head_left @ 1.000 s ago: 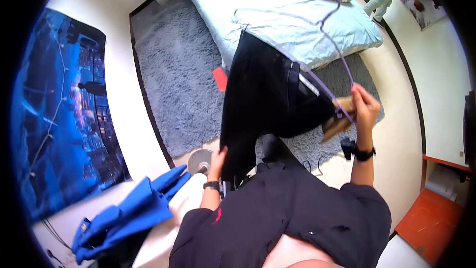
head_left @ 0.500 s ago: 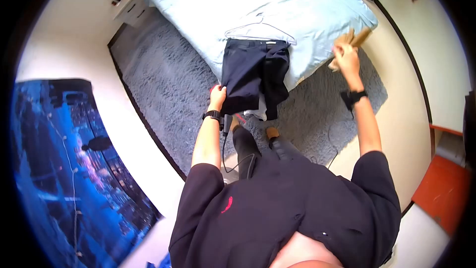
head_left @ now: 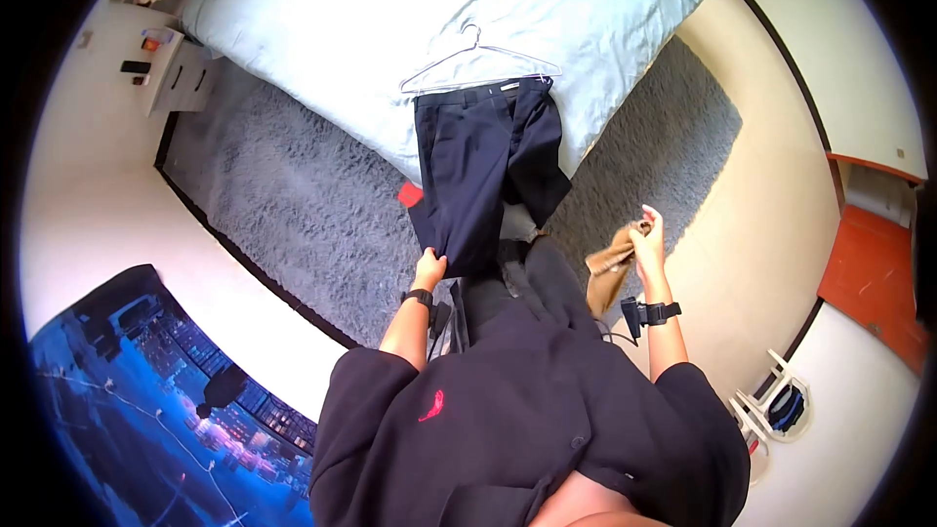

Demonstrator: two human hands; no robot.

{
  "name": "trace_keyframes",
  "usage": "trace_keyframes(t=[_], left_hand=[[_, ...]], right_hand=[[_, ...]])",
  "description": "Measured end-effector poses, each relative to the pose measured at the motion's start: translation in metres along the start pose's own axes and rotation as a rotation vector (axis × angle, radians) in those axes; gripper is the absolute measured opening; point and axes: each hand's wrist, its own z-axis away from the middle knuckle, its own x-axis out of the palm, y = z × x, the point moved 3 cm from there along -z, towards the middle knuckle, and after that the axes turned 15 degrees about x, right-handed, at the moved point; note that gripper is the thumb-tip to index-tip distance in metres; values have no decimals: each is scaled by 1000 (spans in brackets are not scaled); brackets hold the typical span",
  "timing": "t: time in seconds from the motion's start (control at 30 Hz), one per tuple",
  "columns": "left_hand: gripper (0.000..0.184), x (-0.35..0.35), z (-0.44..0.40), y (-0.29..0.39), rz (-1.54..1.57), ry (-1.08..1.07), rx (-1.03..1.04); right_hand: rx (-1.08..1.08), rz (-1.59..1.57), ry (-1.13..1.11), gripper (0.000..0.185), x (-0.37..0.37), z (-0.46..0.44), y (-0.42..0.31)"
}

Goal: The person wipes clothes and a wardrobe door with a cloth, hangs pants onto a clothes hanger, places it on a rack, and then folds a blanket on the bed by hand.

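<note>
Dark navy trousers lie over the bed's edge, waistband up on the bed and the legs hanging toward me. A thin wire hanger rests on the bed, its lower bar along the waistband. Low on one trouser leg, my left hand is closed on the fabric. Off to the right, away from the trousers, my right hand grips a bunched brown cloth that dangles below the fingers. Each wrist wears a black strap, with a small device on the right one.
A bed with a pale blue sheet stands ahead, over a grey shaggy rug. A red item shows beside the trousers. A white nightstand is at the far left. White plastic chairs stand at the lower right.
My right hand has brought the brown cloth from the bed's right corner back toward my body. My left hand has slid lower, drawing the trouser leg toward me. My view has shifted.
</note>
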Motion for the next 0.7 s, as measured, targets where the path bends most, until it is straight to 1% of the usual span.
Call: trace_keyframes(t=[0.03,0.1,0.13,0.17,0.2,0.27,0.3,0.33,0.4,0.47,0.5,0.53,0.6,0.63,0.67,0.7], left_hand=[[48,-2,-3,2,-3,-9,-4],[46,-4,-11,6,-37,-2,59],[46,-7,-16,10,-35,0,51],[46,-11,-19,17,-6,47,70],[46,-17,-24,24,18,98,90],[48,-32,-29,53,87,201,42],[50,-39,-32,68,87,286,58],[52,-43,-38,78,123,309,88],[52,-44,-58,90,178,322,143],[52,-40,-82,95,134,336,253],[52,-36,-95,97,135,320,301],[52,-33,-111,101,99,341,385],[52,-29,-142,102,110,208,272],[51,-30,-158,104,135,148,240],[50,-29,-166,103,162,90,197],[50,-24,-171,95,176,142,259]], right_hand=[[-20,-67,-56,52,16,5,-22],[-24,-251,-215,58,56,3,-56],[-63,-301,-293,60,81,-9,-66],[-117,-284,-343,64,108,-25,-73],[-106,-332,-431,70,139,-40,-83],[-93,-432,-617,81,212,-75,-94],[-207,-284,-619,88,244,-91,-105],[-472,21,-504,90,280,-117,-95],[-572,483,-314,84,329,-148,-79],[-555,869,-247,70,362,-176,-45],[-560,917,-175,57,373,-184,-27],[-620,881,-73,43,378,-181,-22],[-720,738,-4,32,379,-179,-10],[-756,663,-20,27,370,-173,-9],[-755,673,-76,29,359,-165,-9],[-734,670,-151,29,347,-156,-4]])
